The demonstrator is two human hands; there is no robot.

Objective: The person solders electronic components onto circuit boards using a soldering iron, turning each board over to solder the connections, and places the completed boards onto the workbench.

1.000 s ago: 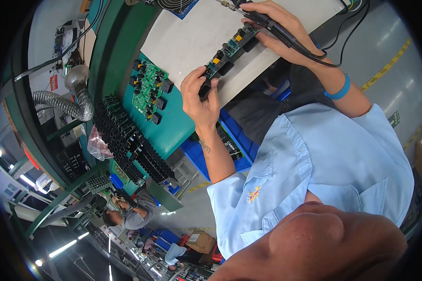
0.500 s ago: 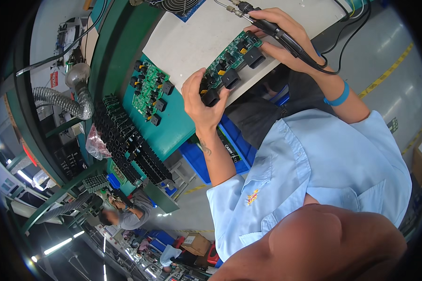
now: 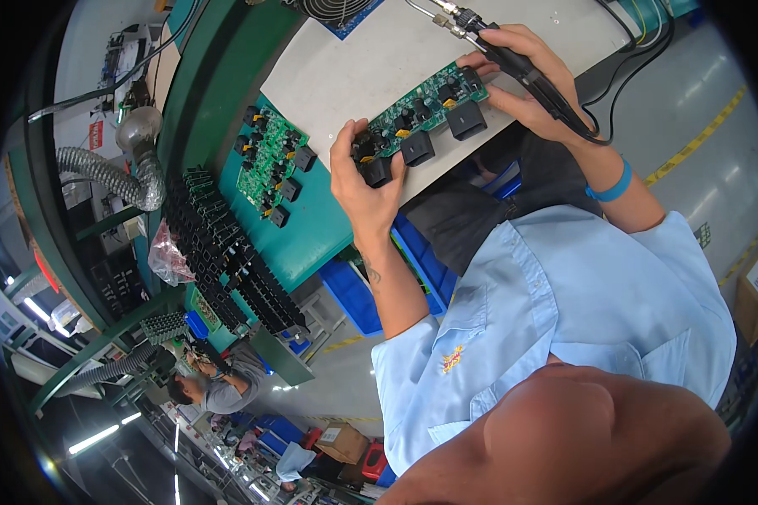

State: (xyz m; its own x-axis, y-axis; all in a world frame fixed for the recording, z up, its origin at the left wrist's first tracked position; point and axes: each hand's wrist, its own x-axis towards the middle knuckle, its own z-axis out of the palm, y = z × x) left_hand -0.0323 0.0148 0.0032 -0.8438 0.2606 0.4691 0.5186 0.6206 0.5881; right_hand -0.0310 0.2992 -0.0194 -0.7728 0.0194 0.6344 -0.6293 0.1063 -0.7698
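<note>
A long green circuit board with black square connectors along its near edge is held tilted over the white work surface. My left hand grips its left end, thumb on a black connector and fingers round the far side. At its right end, the fingers of my right hand pinch the board. That same hand carries a black soldering iron, its metal front pointing up and left, away from the board. A second green circuit board lies to the left of my left hand, on the green mat.
Rows of black-connector boards stand packed at the left. Beside them are a plastic bag and a silver flexible duct. A fan sits at the far edge. Below the bench is a blue bin. A co-worker sits farther off.
The board's right end and my right hand with the soldering iron have shifted slightly right and nearer. My left hand keeps its grip on the other end.
</note>
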